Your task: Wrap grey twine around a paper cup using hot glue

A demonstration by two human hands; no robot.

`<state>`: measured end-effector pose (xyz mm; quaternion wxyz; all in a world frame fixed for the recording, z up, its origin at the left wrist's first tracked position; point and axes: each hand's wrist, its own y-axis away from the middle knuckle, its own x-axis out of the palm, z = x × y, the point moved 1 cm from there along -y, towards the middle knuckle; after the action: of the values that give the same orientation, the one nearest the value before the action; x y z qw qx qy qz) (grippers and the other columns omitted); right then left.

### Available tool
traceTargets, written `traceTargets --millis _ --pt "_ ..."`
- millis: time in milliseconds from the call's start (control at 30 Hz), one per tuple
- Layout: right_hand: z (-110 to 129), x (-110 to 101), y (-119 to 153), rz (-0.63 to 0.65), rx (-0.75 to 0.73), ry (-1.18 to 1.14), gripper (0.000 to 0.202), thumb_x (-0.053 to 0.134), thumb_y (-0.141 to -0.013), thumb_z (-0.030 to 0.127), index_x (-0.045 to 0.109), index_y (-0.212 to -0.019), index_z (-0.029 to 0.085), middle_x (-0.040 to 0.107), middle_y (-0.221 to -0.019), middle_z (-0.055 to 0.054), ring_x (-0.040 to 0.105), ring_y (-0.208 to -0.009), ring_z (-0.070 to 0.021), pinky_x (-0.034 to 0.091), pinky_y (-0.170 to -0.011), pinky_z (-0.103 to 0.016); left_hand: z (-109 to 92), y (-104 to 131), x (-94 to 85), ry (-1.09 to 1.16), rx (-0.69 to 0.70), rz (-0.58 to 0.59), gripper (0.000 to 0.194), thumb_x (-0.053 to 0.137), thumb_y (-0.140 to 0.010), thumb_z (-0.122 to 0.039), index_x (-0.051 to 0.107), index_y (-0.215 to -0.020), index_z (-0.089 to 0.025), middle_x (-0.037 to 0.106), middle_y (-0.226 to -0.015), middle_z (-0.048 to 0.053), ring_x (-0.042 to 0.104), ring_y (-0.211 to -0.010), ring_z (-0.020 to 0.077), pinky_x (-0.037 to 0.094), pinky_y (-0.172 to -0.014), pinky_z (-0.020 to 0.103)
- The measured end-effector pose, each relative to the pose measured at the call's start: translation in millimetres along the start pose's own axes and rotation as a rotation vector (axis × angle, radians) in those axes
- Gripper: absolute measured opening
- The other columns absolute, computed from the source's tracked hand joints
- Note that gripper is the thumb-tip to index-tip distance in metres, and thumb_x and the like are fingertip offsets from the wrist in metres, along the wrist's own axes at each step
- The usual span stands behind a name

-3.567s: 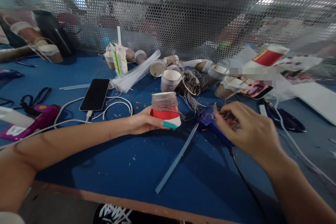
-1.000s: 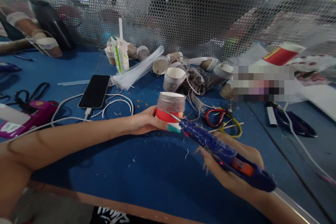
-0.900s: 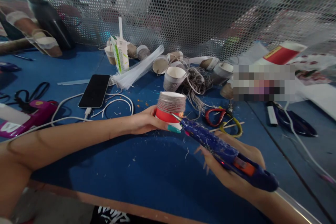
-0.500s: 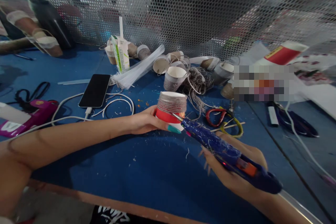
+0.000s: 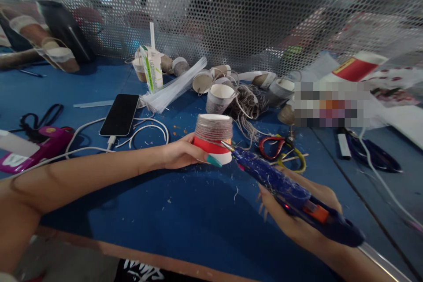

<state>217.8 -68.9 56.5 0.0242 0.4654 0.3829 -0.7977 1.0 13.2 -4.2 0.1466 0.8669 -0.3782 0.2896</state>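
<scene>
The paper cup (image 5: pixel 213 139) stands upside down on the blue counter (image 5: pixel 185 220), its upper part wound with twine above a red band and a white rim at the bottom. The left hand (image 5: pixel 185 152) is closed around the cup's near side, thumb with a teal nail lying across the white rim, fingers hidden behind the cup. The left forearm stretches flat along the counter from the lower left, elbow near the counter's front edge.

The right hand (image 5: pixel 297 216) grips a blue glue gun (image 5: pixel 291 194) from below, fingers curled around its body, palm turned up. The gun slants up and leftward, and its metal tip sits right at the cup's right side, level with the red band; whether it touches cannot be told. The right wrist comes in from the lower right corner.

Just beyond the right hand lie red-handled scissors (image 5: pixel 280 152). Beyond the cup sits another cup (image 5: pixel 218 98) wrapped in twine beside a loose tangle of twine (image 5: pixel 249 105). Beyond the left hand a black phone (image 5: pixel 120 114) lies flat with a white cable (image 5: pixel 145 130) coiled beside it. Further left of the left forearm lies a pink glue gun (image 5: pixel 39 152).
</scene>
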Motion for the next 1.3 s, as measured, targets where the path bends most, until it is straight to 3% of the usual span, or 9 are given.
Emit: traceTargets --millis 233,500,733,933,1067,1300 --pt "2.0 2.0 -4.6 -0.105 -0.048 -0.02 0.015 0.06 -0.078 0.014 0.049 -0.073 0.024 0.055 -0.052 0.006 0.054 -0.037 -0.0106 0.043 -0.04 -0.021 1.5 0.2 -3.0 0.021 -0.011 0.002 0.047 0.072 -0.049 -0.013 0.072 -0.095 -0.017 0.072 -0.084 0.004 0.066 -0.087 0.0227 0.044 -0.082 0.035" --pt "-1.6 -1.9 1.7 0.023 0.054 0.032 0.02 0.06 -0.08 0.017 0.049 -0.065 0.023 0.055 -0.049 0.006 0.053 -0.037 -0.0091 0.042 -0.039 -0.021 -1.3 1.1 -3.7 0.074 -0.035 0.018 0.045 0.07 -0.048 -0.012 0.074 -0.092 -0.018 0.074 -0.083 0.002 0.066 -0.08 0.0183 0.047 -0.08 0.031" --pt "0.5 1.2 -1.8 -0.036 0.049 -0.019 0.024 0.061 -0.079 0.015 0.049 -0.06 0.023 0.053 -0.048 0.005 0.051 -0.036 -0.0089 0.04 -0.039 -0.022 0.2 2.1 -8.5 0.075 -0.026 -0.006 0.053 0.064 -0.047 -0.012 0.072 -0.1 -0.017 0.074 -0.087 0.005 0.066 -0.083 0.0222 0.046 -0.084 0.036" --pt "0.2 0.8 -4.5 -0.072 0.0 -0.025 0.025 0.061 -0.077 0.01 0.047 -0.062 0.023 0.05 -0.049 0.007 0.049 -0.036 -0.0071 0.04 -0.039 -0.02 -1.4 2.2 -8.0 0.09 -0.008 -0.034 0.069 0.061 -0.044 -0.011 0.068 -0.112 -0.019 0.074 -0.099 0.004 0.066 -0.09 0.0227 0.047 -0.08 0.033" --pt "1.1 1.7 -7.4 -0.113 -0.041 -0.038 0.028 0.061 -0.076 0.008 0.044 -0.059 0.023 0.046 -0.046 0.008 0.044 -0.034 -0.0058 0.036 -0.037 -0.02 -3.0 2.4 -6.2 0.088 0.0 -0.033 0.066 0.061 -0.042 -0.012 0.07 -0.107 -0.018 0.075 -0.099 0.004 0.066 -0.09 0.022 0.048 -0.079 0.031" --pt "-17.4 6.8 0.2 -0.006 0.083 0.056 0.019 0.059 -0.083 0.02 0.049 -0.067 0.023 0.051 -0.054 0.004 0.051 -0.045 -0.0104 0.041 -0.048 -0.024 -3.8 2.3 -5.3 0.122 -0.047 -0.027 0.063 0.065 -0.045 -0.012 0.07 -0.108 -0.017 0.075 -0.091 0.007 0.066 -0.089 0.0235 0.048 -0.079 0.033"
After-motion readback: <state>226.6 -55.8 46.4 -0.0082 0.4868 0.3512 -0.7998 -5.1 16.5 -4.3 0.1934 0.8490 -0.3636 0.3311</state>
